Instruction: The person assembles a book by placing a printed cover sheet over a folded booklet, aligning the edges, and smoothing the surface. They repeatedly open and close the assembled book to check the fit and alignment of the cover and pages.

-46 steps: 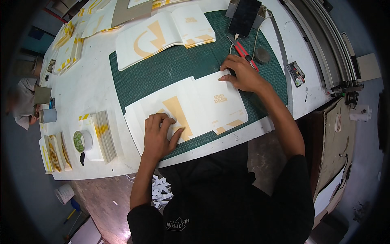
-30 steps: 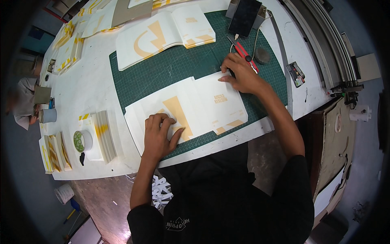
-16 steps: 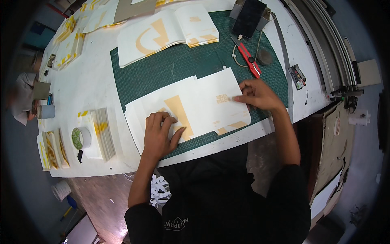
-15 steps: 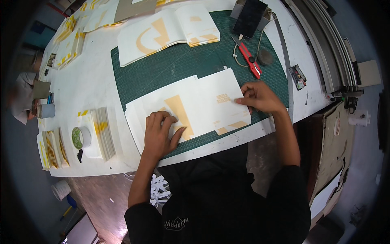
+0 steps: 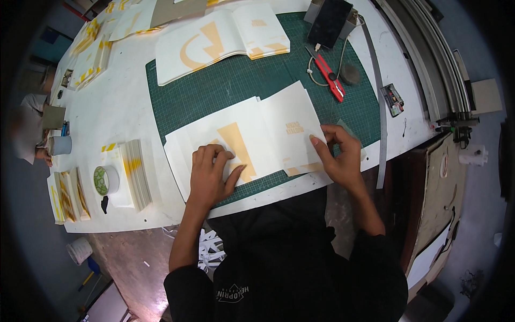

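A white folded sheet with pale orange print lies in front of me on a green cutting mat. My left hand rests on its left half, thumb apart from the bent fingers, holding nothing. At the right edge, my right hand grips the sheet with the thumb on top and the fingers behind the edge. That right panel is slightly raised, with a crease between it and the left part. Some of the right fingertips are hidden.
Beyond lies an open stack of printed sheets. A red utility knife, a dark phone and its cable are at the upper right. A roll of tape and bundled booklets stand left. Another person is at the far left.
My right hand has moved down along the sheet's right edge and turned, with its thumb now on top. The right panel has lifted and bent at the crease. My left hand stays put.
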`<state>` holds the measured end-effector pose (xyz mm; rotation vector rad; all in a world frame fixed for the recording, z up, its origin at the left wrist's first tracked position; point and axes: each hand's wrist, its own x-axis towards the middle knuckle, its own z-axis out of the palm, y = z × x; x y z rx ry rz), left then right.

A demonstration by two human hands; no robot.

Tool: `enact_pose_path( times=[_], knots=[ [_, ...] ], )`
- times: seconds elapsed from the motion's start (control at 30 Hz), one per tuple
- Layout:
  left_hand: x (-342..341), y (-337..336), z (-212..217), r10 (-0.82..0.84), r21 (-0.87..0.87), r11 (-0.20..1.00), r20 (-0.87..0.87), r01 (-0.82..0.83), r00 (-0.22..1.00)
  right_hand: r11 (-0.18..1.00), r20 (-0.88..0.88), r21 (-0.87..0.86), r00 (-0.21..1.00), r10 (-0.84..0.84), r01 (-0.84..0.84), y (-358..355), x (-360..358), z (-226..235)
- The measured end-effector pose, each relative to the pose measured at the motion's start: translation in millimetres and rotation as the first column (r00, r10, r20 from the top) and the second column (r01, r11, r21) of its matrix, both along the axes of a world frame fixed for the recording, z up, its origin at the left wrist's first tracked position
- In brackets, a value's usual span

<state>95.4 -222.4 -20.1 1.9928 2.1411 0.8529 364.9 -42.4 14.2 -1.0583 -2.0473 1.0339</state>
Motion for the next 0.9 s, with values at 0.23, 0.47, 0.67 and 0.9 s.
enact_pose_path(
  times=[0.23,0.47,0.67,0.9],
  knots=[
    [0.4,0.6,0.6,0.002,-0.004,1.0,-0.008,-0.003,1.0,0.986,0.206,-0.167,0.978,0.016,0.019,30.7,3.2,-5.9],
    [0.9,-2.7,-1.0,0.011,-0.027,1.0,0.022,-0.01,1.0,0.953,0.246,-0.304,0.966,0.081,-0.003,34.2,13.7,4.7],
    [1.8,-1.3,-0.5,0.011,-0.039,0.999,0.041,-0.01,0.999,0.944,0.065,-0.327,0.998,-0.015,0.036,12.3,28.8,-16.8],
    [1.2,-0.8,-0.5,0.015,-0.029,0.999,0.035,-0.014,0.999,0.95,-0.061,-0.301,0.996,0.072,-0.087,88.8,-36.8,-21.2]
  ],
)
